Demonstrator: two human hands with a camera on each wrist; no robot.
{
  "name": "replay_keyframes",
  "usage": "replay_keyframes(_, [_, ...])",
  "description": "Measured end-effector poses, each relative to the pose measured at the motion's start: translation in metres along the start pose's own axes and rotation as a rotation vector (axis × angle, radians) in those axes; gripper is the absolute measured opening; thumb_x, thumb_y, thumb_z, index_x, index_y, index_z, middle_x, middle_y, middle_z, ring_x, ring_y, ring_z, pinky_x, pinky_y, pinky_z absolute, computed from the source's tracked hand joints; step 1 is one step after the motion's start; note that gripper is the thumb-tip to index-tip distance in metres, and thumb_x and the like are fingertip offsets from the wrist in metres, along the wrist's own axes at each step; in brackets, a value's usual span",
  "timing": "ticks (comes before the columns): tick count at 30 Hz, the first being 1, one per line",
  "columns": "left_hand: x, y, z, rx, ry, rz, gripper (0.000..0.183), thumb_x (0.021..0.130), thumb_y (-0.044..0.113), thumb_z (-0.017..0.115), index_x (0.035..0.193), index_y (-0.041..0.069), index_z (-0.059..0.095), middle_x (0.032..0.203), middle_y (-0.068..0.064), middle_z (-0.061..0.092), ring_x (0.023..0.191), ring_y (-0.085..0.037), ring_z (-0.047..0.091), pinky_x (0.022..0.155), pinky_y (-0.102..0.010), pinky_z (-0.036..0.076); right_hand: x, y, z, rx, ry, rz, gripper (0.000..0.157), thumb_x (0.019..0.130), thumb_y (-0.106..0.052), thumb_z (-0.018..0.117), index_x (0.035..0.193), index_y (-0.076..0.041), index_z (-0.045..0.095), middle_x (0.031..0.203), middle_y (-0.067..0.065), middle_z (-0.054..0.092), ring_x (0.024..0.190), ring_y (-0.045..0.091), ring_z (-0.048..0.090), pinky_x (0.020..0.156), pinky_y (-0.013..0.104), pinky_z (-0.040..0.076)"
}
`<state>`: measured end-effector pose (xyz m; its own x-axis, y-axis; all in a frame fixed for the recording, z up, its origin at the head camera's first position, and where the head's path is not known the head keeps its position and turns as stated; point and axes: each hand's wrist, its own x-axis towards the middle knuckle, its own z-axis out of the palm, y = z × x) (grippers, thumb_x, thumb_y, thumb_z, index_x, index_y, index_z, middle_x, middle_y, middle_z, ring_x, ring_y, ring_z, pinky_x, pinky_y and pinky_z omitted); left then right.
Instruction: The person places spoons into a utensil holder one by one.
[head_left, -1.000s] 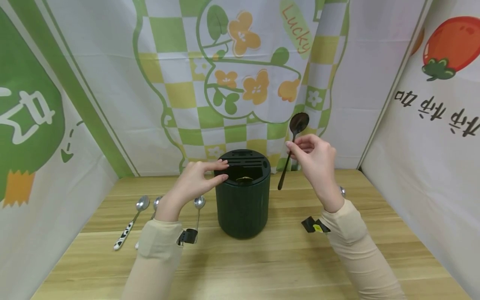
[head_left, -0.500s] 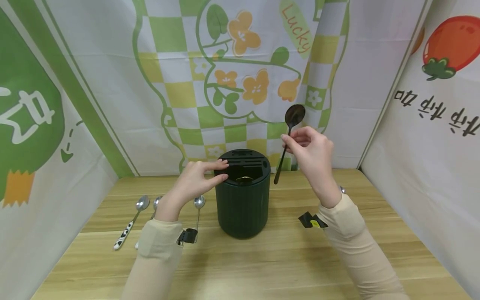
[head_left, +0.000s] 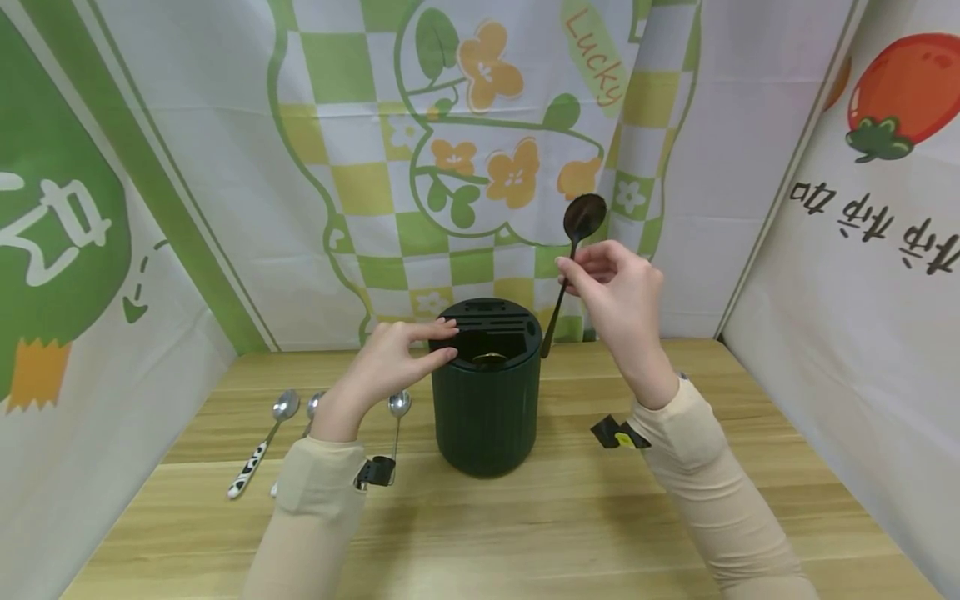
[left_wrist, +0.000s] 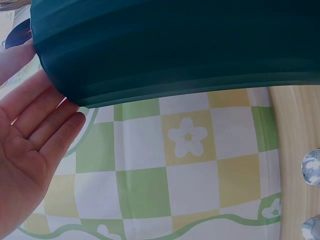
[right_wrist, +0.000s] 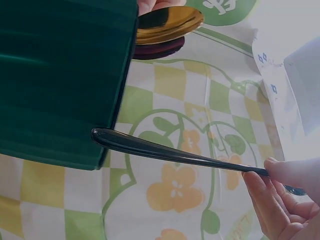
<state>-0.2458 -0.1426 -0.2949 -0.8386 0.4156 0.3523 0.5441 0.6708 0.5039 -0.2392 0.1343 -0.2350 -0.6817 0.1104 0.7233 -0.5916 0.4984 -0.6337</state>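
A dark green ribbed cutlery holder (head_left: 486, 425) with a slotted black top stands mid-table. My left hand (head_left: 390, 358) rests its fairly straight fingers and thumb on the holder's left rim; in the left wrist view the fingers (left_wrist: 50, 112) lie against its top edge. My right hand (head_left: 618, 308) pinches a black spoon (head_left: 583, 218) by the handle near the bowl, bowl up and handle end slanting down to the holder's right rim. The right wrist view shows that handle (right_wrist: 170, 151) overlapping the holder's side. A gold spoon (right_wrist: 172, 25) sticks out of the holder's top.
Left of the holder lie several silver spoons: one with a black-and-white handle (head_left: 247, 471), one partly hidden by the left arm, and one nearer the holder (head_left: 399, 406). Printed cloth (head_left: 345, 200) hangs close behind the wooden table (head_left: 487, 533).
My right hand has carried the black spoon left and slightly up, so its handle end now comes to the holder's right rim. The left hand and the holder have stayed put.
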Motion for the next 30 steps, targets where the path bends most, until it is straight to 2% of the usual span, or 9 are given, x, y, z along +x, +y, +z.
replay_keyframes(1, [0.000, 0.000, 0.000, 0.003, 0.002, 0.003, 0.041, 0.091, 0.039, 0.063, 0.127, 0.019, 0.063, 0.131, 0.006, 0.059, 0.087, -0.020, 0.066, 0.079, -0.033, 0.043, 0.001, -0.001, 0.000, 0.002, 0.002, 0.001, 0.026, 0.084, -0.026, 0.072, 0.089, -0.001, 0.068, 0.080, 0.011, 0.072, 0.064, 0.010, 0.069, 0.060, 0.019, 0.053])
replay_keyframes(3, [0.000, 0.000, 0.000, 0.003, 0.001, 0.001, 0.041, 0.091, 0.039, 0.063, 0.127, 0.019, 0.063, 0.131, 0.007, 0.059, 0.084, -0.021, 0.065, 0.078, -0.033, 0.043, 0.002, -0.002, 0.000, 0.005, 0.008, 0.004, 0.026, 0.084, -0.027, 0.072, 0.089, -0.002, 0.068, 0.080, 0.011, 0.072, 0.064, 0.008, 0.068, 0.060, 0.019, 0.053])
replay_keyframes(6, [0.000, 0.000, 0.000, 0.002, -0.004, -0.003, 0.041, 0.091, 0.039, 0.062, 0.127, 0.020, 0.063, 0.132, 0.007, 0.058, 0.071, -0.020, 0.062, 0.076, -0.033, 0.042, 0.004, -0.004, 0.001, 0.020, 0.012, 0.005, 0.027, 0.084, -0.027, 0.072, 0.090, -0.001, 0.068, 0.081, 0.011, 0.072, 0.064, 0.006, 0.068, 0.061, 0.019, 0.054])
replay_keyframes(8, [0.000, 0.000, 0.000, 0.001, -0.005, -0.005, 0.041, 0.091, 0.039, 0.062, 0.127, 0.020, 0.063, 0.132, 0.006, 0.058, 0.075, -0.021, 0.063, 0.077, -0.033, 0.043, 0.006, -0.005, 0.001, 0.034, 0.011, 0.008, 0.028, 0.084, -0.027, 0.072, 0.090, -0.001, 0.068, 0.081, 0.012, 0.072, 0.065, 0.006, 0.068, 0.061, 0.019, 0.054])
replay_keyframes(11, [0.000, 0.000, 0.000, -0.003, -0.005, -0.003, 0.041, 0.091, 0.038, 0.063, 0.127, 0.019, 0.063, 0.132, 0.006, 0.058, 0.097, -0.024, 0.065, 0.081, -0.034, 0.044, 0.007, -0.005, 0.002, 0.050, 0.009, 0.010, 0.028, 0.084, -0.027, 0.072, 0.089, 0.000, 0.067, 0.081, 0.012, 0.071, 0.065, 0.006, 0.067, 0.062, 0.019, 0.054])
replay_keyframes(15, [0.000, -0.001, 0.001, -0.007, -0.008, -0.002, 0.041, 0.091, 0.038, 0.063, 0.127, 0.019, 0.062, 0.132, 0.005, 0.058, 0.092, -0.023, 0.066, 0.084, -0.036, 0.045, 0.008, -0.007, 0.003, 0.073, 0.007, 0.010, 0.028, 0.084, -0.027, 0.072, 0.089, 0.000, 0.067, 0.080, 0.012, 0.071, 0.065, 0.006, 0.067, 0.062, 0.020, 0.054])
replay_keyframes(18, [0.000, -0.002, 0.001, -0.009, -0.009, -0.001, 0.042, 0.091, 0.039, 0.062, 0.128, 0.019, 0.062, 0.133, 0.005, 0.058, 0.094, -0.023, 0.065, 0.084, -0.036, 0.044, 0.008, -0.010, 0.004, 0.093, 0.003, 0.010, 0.028, 0.083, -0.026, 0.073, 0.090, 0.000, 0.067, 0.081, 0.012, 0.071, 0.066, 0.008, 0.068, 0.063, 0.020, 0.054])
replay_keyframes(20, [0.000, -0.002, 0.001, -0.007, -0.007, 0.002, 0.042, 0.091, 0.039, 0.062, 0.128, 0.019, 0.062, 0.133, 0.005, 0.058, 0.109, -0.024, 0.062, 0.085, -0.036, 0.044, 0.009, -0.011, 0.006, 0.097, 0.001, 0.007, 0.028, 0.083, -0.027, 0.073, 0.091, 0.000, 0.067, 0.082, 0.012, 0.071, 0.068, 0.010, 0.068, 0.063, 0.020, 0.054])
replay_keyframes(30, [0.001, -0.003, 0.002, -0.009, -0.006, 0.002, 0.042, 0.091, 0.039, 0.062, 0.127, 0.018, 0.062, 0.132, 0.006, 0.058, 0.127, -0.022, 0.050, 0.090, -0.038, 0.046, 0.010, -0.004, 0.017, 0.122, 0.013, -0.038, 0.028, 0.084, -0.024, 0.073, 0.089, 0.003, 0.066, 0.080, 0.014, 0.070, 0.066, 0.013, 0.068, 0.062, 0.021, 0.054])
